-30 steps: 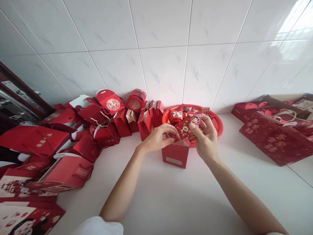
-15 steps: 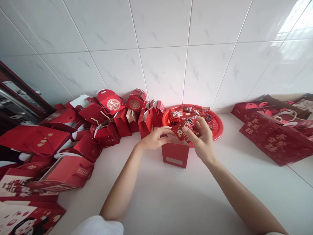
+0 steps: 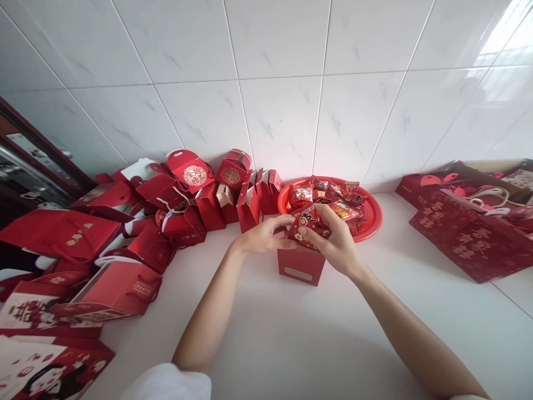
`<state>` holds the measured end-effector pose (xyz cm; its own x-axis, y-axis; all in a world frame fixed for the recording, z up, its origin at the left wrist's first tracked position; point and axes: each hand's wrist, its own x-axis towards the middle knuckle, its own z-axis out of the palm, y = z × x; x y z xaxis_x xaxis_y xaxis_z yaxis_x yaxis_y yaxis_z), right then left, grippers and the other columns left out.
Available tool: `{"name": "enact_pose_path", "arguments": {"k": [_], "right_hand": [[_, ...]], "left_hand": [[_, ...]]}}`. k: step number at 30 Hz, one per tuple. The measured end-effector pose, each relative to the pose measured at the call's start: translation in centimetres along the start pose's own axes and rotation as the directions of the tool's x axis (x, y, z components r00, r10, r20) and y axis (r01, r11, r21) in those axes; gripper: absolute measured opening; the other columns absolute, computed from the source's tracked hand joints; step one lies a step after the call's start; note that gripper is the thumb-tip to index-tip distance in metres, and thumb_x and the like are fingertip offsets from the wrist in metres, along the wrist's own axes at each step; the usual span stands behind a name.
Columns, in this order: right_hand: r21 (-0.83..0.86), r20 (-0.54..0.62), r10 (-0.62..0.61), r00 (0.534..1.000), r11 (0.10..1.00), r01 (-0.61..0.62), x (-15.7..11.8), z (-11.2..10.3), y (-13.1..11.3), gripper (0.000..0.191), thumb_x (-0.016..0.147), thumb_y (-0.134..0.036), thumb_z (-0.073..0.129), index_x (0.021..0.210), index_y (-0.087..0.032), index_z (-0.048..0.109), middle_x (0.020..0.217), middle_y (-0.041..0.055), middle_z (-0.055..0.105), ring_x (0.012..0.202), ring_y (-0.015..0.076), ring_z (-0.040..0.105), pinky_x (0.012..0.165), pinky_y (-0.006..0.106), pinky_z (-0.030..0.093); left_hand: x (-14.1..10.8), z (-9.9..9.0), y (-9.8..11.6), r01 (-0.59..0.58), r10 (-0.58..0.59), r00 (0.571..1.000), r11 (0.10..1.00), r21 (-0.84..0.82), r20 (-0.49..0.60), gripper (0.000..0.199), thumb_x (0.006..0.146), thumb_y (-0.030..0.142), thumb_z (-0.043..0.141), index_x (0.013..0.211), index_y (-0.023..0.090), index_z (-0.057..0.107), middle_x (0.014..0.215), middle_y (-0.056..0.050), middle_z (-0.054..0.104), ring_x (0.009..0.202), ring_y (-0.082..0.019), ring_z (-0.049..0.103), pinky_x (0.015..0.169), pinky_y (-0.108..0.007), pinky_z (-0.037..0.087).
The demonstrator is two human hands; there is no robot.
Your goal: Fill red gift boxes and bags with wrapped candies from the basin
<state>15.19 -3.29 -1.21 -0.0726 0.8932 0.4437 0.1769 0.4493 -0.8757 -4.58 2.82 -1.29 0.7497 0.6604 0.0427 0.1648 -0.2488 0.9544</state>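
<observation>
A small red box [image 3: 300, 269] with a pale slot in its front stands upright on the counter. At its upper left edge is my left hand [image 3: 263, 235], thumb and fingers curled around the rim; the fingertips are partly hidden. My right hand [image 3: 338, 242] pinches a red snack packet [image 3: 307, 223] with flower print and dark lettering, right over the box's top. The packet covers the opening. Behind the box, a red plastic basket [image 3: 375, 221] holds several shiny red wrapped packets [image 3: 343, 211].
Several folded red gift boxes [image 3: 185, 226] crowd the left side and the foot of the tiled wall [image 3: 283, 128]. Large red bags [image 3: 470, 239] with gold lettering lie at the right. White counter [image 3: 266, 344] spreads out in front of the box.
My right hand has lowered the packet down and slightly left onto the box's top. My left hand stays at the box's edge.
</observation>
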Motion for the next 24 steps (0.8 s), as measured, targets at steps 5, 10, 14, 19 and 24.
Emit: {"name": "enact_pose_path", "arguments": {"k": [5,10,14,19,24], "right_hand": [[0.033,0.052,0.041,0.998,0.999,-0.043,0.1,0.1,-0.1,0.027,0.086,-0.039,0.069,0.104,-0.023,0.058,0.091,0.0023,0.068,0.080,0.0190,0.065,0.063,0.029,0.053],[0.120,0.013,0.054,0.998,0.991,-0.055,0.2,-0.5,-0.5,0.034,0.084,-0.047,0.073,0.102,-0.023,0.057,0.094,0.0034,0.070,0.086,0.0201,0.066,0.065,0.029,0.053],[0.146,-0.016,0.087,0.996,0.986,-0.084,0.4,-1.2,-1.0,0.035,0.080,-0.048,0.077,0.095,-0.023,0.057,0.090,0.0029,0.070,0.085,0.0202,0.066,0.065,0.029,0.053],[0.137,-0.064,0.103,0.993,0.986,-0.094,0.7,-1.5,-0.7,0.044,0.073,-0.048,0.083,0.095,-0.024,0.055,0.091,0.0027,0.070,0.079,0.0208,0.067,0.063,0.032,0.054],[-0.075,-0.143,-0.009,0.990,0.997,-0.001,0.8,-0.9,0.6,0.046,0.070,-0.050,0.084,0.095,-0.023,0.056,0.085,0.0009,0.068,0.075,0.0200,0.063,0.064,0.032,0.053]], "left_hand": [[0.1,-0.1,-0.2,-0.004,0.004,1.000,1.000,-0.026,0.001,0.050,0.079,0.035,0.080,0.125,0.023,0.067,0.138,-0.007,0.061,0.129,-0.027,0.054,0.111,-0.042,0.041],[0.1,-0.1,-0.2,-0.031,0.031,1.000,0.999,0.022,-0.005,0.048,0.082,0.039,0.077,0.126,0.025,0.067,0.142,-0.008,0.059,0.134,-0.027,0.050,0.110,-0.041,0.042],[0.1,0.0,-0.2,-0.001,0.003,0.999,0.999,0.047,-0.042,0.050,0.080,0.042,0.078,0.126,0.024,0.068,0.142,-0.009,0.058,0.134,-0.029,0.050,0.105,-0.040,0.044],[0.2,0.0,-0.5,-0.002,0.007,0.997,0.997,0.075,-0.072,0.052,0.077,0.043,0.080,0.125,0.026,0.068,0.144,-0.007,0.057,0.135,-0.029,0.049,0.105,-0.039,0.045],[0.1,0.1,-0.3,0.024,-0.023,0.999,0.999,0.042,-0.042,0.052,0.078,0.042,0.079,0.126,0.026,0.067,0.146,-0.006,0.056,0.138,-0.028,0.047,0.110,-0.040,0.042]]}}
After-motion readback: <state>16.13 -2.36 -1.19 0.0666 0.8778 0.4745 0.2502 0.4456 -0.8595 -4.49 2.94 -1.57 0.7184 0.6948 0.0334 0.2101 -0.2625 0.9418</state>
